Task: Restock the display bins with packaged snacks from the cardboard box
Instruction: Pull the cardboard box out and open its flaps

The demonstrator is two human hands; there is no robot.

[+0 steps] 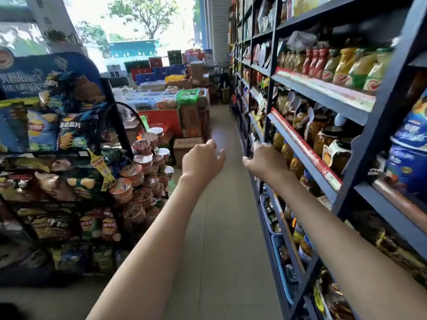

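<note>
Both my arms reach forward down a shop aisle. My left hand (203, 158) hangs over the floor with loosely curled fingers and holds nothing. My right hand (263, 158) is next to the dark shelf upright (269, 98) on the right, fingers relaxed, empty; whether it touches the upright I cannot tell. A brown cardboard box (184, 148) stands on the floor ahead, just left of my left hand. Farther back are display bins (161, 98) with snacks, among them a green basket (187, 95).
A tall shelf (323, 93) of jars and packets lines the right side, with blue baskets (279, 250) low down. On the left stand a chip rack (53, 135) and stacked noodle cups (141, 176). The tiled aisle (219, 227) runs between them.
</note>
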